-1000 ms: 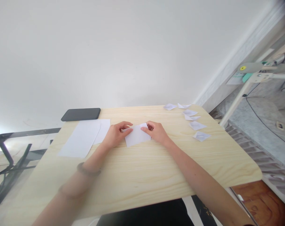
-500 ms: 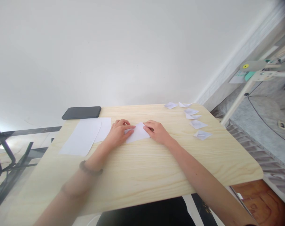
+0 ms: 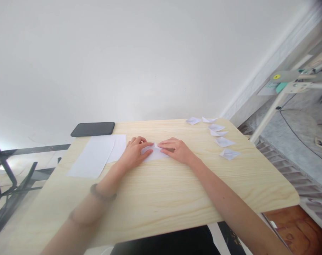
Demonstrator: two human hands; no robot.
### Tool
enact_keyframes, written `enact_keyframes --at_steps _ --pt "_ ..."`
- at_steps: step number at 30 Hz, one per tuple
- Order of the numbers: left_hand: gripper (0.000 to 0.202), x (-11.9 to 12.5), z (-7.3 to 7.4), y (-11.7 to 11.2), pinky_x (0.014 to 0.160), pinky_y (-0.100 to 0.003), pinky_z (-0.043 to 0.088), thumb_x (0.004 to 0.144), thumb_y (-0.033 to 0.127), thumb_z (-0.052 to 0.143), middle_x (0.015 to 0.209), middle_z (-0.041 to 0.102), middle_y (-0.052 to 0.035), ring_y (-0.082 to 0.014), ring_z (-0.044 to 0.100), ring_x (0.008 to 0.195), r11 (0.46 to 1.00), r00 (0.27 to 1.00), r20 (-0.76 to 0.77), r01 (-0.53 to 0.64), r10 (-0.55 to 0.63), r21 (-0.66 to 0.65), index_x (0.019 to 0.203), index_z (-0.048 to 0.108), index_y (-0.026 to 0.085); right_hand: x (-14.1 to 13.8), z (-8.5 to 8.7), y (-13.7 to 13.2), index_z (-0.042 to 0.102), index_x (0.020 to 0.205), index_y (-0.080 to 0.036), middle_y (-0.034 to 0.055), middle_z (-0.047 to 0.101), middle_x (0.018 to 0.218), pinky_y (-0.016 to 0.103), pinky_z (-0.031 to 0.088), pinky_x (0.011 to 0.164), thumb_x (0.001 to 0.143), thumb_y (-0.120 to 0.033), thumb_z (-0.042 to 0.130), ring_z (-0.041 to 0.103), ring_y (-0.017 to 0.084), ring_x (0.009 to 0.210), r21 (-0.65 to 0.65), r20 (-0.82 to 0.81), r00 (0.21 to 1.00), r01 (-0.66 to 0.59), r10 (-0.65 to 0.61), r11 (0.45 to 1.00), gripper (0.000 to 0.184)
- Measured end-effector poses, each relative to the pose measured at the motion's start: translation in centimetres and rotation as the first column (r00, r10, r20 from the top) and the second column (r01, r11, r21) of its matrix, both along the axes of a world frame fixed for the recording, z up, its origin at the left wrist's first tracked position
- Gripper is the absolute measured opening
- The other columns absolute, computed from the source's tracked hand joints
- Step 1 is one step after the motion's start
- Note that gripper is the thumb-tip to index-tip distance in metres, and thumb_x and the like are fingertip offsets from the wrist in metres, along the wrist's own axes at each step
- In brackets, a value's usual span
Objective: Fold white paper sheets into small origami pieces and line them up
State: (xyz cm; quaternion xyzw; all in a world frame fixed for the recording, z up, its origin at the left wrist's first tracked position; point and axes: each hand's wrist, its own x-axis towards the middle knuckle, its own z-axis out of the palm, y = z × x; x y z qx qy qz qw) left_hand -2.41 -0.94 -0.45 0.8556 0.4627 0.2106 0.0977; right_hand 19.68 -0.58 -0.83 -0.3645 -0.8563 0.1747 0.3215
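black cloth (image 3: 163,244): showing below the table's near edge, where i am apparently sitting close in.
table (image 3: 161,198): bearing everything i am handling, its pale grain running crosswise.
dark band (image 3: 102,194): circling my left wrist.
left hand (image 3: 134,153): holding the paper's left end, fingers and thumb narrowed on it, probably for steadying.
right hand (image 3: 176,150): pinching the right end, thumb in front, fingers along the top edge, likely for guiding a crease.
small white paper (image 3: 155,155): resting on the table between my hands, a little flap seeming to be rising midway; my fingers are hiding its ends.
loose sheets (image 3: 90,157): lying flat and overlapping just beside my left hand, presumably for easy reach.
folded papers (image 3: 224,142): six, forming a bent row well to my right, seemingly set aside.
dark slab (image 3: 93,129): looking like a phone, lying beyond the sheets, perhaps keeping out of my way.
white wall (image 3: 150,63): rising behind the table's far edge.
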Motion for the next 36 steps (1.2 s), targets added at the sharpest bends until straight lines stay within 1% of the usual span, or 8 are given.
enact_keyframes --at_steps 6,15,21,30,36 --pt "0.037 0.03 -0.04 0.02 0.086 -0.040 0.034 0.082 0.041 0.042 0.100 0.049 -0.0065 -0.0221 0.044 0.094 1.000 1.000 -0.011 -0.015 0.015 -0.002 0.113 0.053 0.025 -0.03 0.49 -0.24 0.062 0.103 -0.027 -0.0006 0.063 0.104 0.031 0.043 0.085 0.083 -0.026 0.047 0.052 0.014 0.094 0.024 0.066 0.997 -0.037 0.035 0.999 0.025" --pt "0.036 -0.10 0.09 -0.06 0.085 -0.039 0.035 0.084 0.037 0.040 0.098 0.048 -0.0065 -0.0206 0.044 0.090 1.000 1.000 -0.015 0.010 -0.010 -0.002 0.117 0.051 0.029 0.16 0.47 -0.02 0.061 0.106 -0.027 0.0000 0.063 0.105 0.033 0.044 0.085 0.083 -0.021 0.047 0.052 0.015 0.095 0.008 0.082 0.995 -0.053 0.052 0.999 0.027" --pt "0.034 -0.01 0.18 -0.10 0.084 -0.038 0.035 0.085 0.036 0.040 0.097 0.047 -0.0063 -0.0200 0.044 0.088 1.000 0.999 -0.041 0.022 -0.021 0.022 0.116 0.053 0.030 0.23 0.57 0.07 0.061 0.106 -0.026 0.0007 0.063 0.105 0.034 0.044 0.086 0.082 -0.018 0.046 0.052 0.015 0.096 0.015 0.089 0.994 -0.059 0.057 0.998 0.028" --pt "0.033 0.09 0.58 -0.30 0.082 -0.037 0.036 0.086 0.037 0.037 0.096 0.047 -0.0064 -0.0200 0.045 0.088 0.999 0.994 -0.111 0.021 -0.015 0.049 0.114 0.054 0.030 0.25 0.58 -0.02 0.061 0.105 -0.025 0.0008 0.063 0.105 0.033 0.044 0.086 0.083 -0.020 0.046 0.051 0.015 0.097 0.031 0.114 0.991 -0.068 0.064 0.997 0.027" --pt "0.034 0.10 0.71 -0.41 0.081 -0.036 0.037 0.086 0.037 0.037 0.096 0.048 -0.0064 -0.0197 0.045 0.087 0.998 0.992 -0.123 0.018 -0.011 0.058 0.114 0.054 0.030 0.02 0.70 -0.20 0.061 0.104 -0.025 0.0014 0.063 0.104 0.034 0.044 0.086 0.082 -0.017 0.046 0.050 0.016 0.098 0.053 0.144 0.988 -0.066 0.058 0.996 0.028"
